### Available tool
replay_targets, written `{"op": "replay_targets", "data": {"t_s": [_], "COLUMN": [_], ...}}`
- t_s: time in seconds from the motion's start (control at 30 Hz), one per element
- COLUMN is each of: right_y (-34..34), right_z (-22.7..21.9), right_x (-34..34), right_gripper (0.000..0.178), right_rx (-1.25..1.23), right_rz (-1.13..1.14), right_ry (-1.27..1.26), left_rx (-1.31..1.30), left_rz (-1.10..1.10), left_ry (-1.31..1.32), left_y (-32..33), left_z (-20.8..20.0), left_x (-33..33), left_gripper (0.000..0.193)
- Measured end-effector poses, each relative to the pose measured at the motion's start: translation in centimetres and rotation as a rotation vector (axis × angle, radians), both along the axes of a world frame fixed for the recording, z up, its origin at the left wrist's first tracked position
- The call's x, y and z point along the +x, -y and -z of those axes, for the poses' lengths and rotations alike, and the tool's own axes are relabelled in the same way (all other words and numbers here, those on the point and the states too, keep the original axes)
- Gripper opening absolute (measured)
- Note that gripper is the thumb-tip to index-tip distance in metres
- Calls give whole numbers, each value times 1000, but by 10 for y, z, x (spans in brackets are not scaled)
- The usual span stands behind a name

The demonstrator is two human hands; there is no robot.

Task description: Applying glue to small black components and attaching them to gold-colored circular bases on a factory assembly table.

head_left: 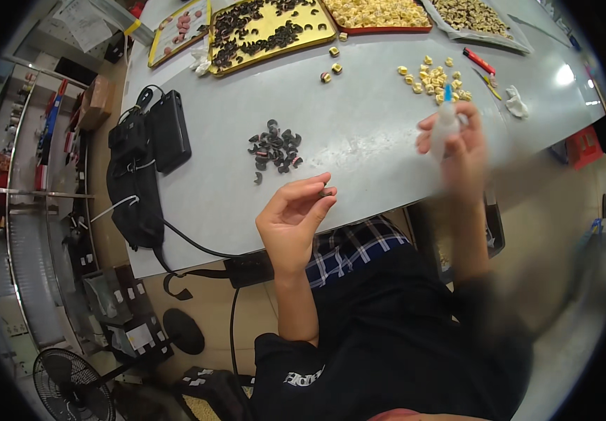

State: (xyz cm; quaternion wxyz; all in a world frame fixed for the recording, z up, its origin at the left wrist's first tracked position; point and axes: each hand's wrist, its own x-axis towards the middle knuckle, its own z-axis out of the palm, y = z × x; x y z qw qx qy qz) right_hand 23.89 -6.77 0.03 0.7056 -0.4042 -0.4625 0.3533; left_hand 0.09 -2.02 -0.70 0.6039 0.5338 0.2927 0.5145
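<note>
Right at the counter's (212, 196) near edge, the left hand (289, 223) pinches a small dark piece (327, 191). Its thumb and pointing finger almost meet, with the little piece between their tips. A bit past that hand, and to its left, lies a loose pile of black curved bits (273, 145). The right hand (463, 145) is up higher, well apart from the left one. Its fingers curl around a cloudy bottle (445, 125) with a blue tip that points away. So the dark piece is nearer the person than the bottle, and to its left. Yellow chunks (429, 83) lie just beyond the bottle. Farthest off, a yellow tray (317, 36) holds lots more black bits.
</note>
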Motion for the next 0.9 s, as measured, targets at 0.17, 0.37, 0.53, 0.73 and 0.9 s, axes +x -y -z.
{"op": "replay_targets", "data": {"t_s": [0.17, 0.37, 0.53, 0.73, 0.9], "right_y": [-24, -25, -17, -18, -17], "right_z": [9, 9, 17, 9, 11], "right_x": [-51, -61, -57, -64, -66], "right_gripper": [46, 49, 36, 41, 45], "right_rx": [-17, -139, -31, -89, -124], "right_rz": [-98, 126, -65, 52, 65], "right_ry": [-352, -547, -485, -283, -206], "left_rx": [94, 70, 148, 161, 161], "left_rz": [20, 1, -44, -68, -72], "left_ry": [-30, -72, -97, -94, -118], "left_y": [-2, 2, 2, 2, 2], "left_z": [4, 4, 6, 6, 7], "left_x": [0, 4, 8, 12, 10], "left_gripper": [26, 30, 31, 30, 32]}}
